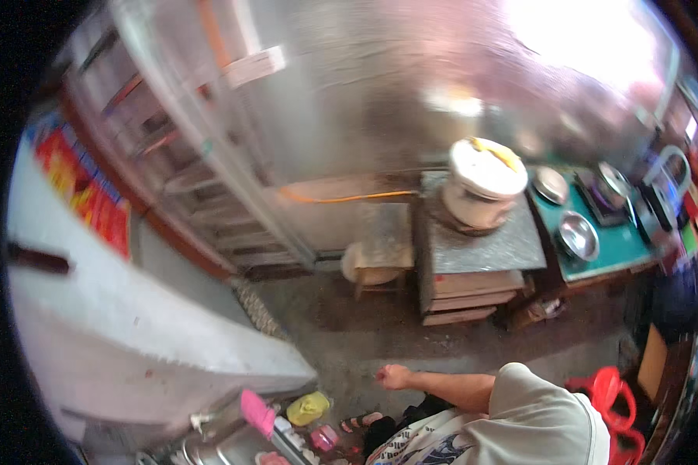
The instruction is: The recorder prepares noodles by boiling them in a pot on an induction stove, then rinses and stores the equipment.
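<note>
My right hand (395, 377) is held out to the left from a short light-grey sleeve, over the floor. Its fingers look curled into a fist, and nothing shows sticking out of it. The hand is apart from every object; nearest below it are a sandalled foot (358, 422) and a yellow-green bundle (309, 408). A pink cloth (257, 412) hangs beside a metal basin (217, 451) at the lower left. My left hand is not in view.
A white lidded pot (481, 194) with something yellow on top stands on a metal-topped cabinet (481, 252). The green table (609, 266) holds a steel bowl (578, 236) and a pan (613, 184). A stool (384, 256), white wall (209, 341) and red plastic chair (609, 395) are around me.
</note>
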Demonstrator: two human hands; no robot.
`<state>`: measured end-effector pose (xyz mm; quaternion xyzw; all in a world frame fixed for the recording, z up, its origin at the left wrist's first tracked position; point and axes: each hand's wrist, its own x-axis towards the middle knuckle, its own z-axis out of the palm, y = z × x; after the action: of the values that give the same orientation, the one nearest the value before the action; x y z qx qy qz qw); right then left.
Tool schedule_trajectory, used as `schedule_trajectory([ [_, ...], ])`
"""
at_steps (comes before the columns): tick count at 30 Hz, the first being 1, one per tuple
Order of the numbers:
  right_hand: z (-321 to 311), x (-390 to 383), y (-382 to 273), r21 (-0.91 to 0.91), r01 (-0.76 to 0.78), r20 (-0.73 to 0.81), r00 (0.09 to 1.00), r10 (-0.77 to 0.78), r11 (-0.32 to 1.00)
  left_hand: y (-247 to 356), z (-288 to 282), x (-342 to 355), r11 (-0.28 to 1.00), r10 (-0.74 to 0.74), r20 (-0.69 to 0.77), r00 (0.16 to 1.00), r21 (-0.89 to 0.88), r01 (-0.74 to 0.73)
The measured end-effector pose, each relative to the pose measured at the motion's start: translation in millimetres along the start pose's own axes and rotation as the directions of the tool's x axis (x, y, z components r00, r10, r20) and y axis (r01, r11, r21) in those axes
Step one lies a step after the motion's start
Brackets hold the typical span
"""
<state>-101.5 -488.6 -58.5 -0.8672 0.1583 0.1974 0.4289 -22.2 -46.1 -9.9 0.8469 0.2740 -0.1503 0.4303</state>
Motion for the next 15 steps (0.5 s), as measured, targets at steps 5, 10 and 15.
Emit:
schedule_trajectory([
  [5, -67.1, -98.0, 109.8, 0.256, -0.264, -0.217, 0.922, 0.321, 0.930, 12.2, 164.4, -38.5, 0.919, 0.094, 0.617, 0.781, -0.356, 0.170],
  [10, -131.2, -203.7, 221.5, 0.963, 0.093, -0.238, 0.733, 0.637, 0.254, 91.1, 259.0, -151.3, 0.988, 0.100, 0.789, 0.606, -0.152, 0.034],
  [15, -232.1, -298.8, 298.1, 0.806, 0.586, -0.327, 0.327, 0.886, 0.081, 133.1, 278.7, -216.5, 0.996, 0.080, 0.827, 0.556, -0.088, -0.012],
])
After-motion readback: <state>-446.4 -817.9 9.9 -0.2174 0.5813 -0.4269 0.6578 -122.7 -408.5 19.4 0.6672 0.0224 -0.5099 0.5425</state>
